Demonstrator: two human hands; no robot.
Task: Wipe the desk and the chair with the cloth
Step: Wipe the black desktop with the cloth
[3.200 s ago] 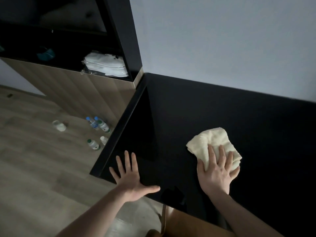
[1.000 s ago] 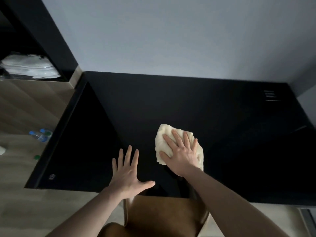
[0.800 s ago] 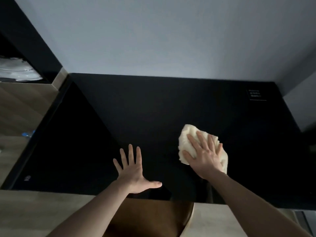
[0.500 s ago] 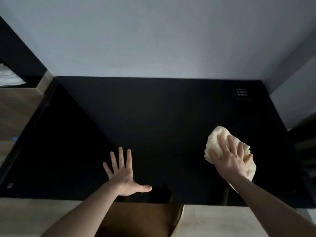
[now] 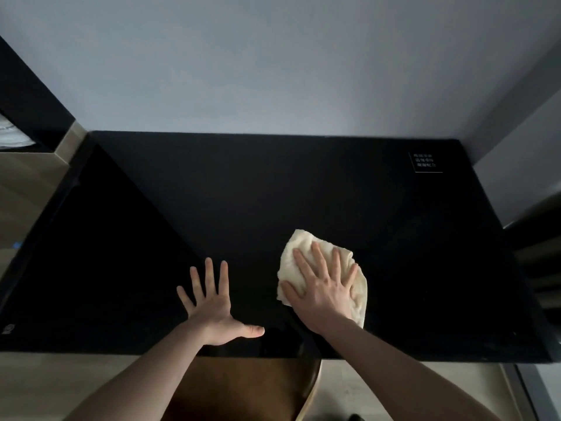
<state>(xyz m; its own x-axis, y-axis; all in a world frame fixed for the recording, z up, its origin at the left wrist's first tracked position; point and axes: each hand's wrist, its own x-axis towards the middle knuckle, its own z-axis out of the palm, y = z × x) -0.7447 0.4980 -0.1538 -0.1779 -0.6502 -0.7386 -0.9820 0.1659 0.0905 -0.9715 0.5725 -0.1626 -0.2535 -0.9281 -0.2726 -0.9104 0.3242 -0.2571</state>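
Note:
A black desk (image 5: 273,192) fills the middle of the view, set against a pale wall. A cream cloth (image 5: 296,247) lies crumpled on the desk, right of centre near the front. My right hand (image 5: 323,287) presses flat on the cloth with fingers spread and straight. To its left, my left hand (image 5: 212,305) rests flat on the bare desk top near the front edge, fingers spread, thumb pointing right. A brown chair (image 5: 243,387) sits below the desk's front edge between my forearms.
A small white printed label (image 5: 425,161) sits at the desk's back right corner. A wooden cabinet with a dark shelf (image 5: 27,123) stands to the left. Grey wall panels (image 5: 516,159) close off the right side. Pale wood floor shows at the bottom left.
My right hand swept the cloth across the desk to the right, then back toward the centre. My left hand stayed flat near the front edge. The view turned rightward away from the cabinet.

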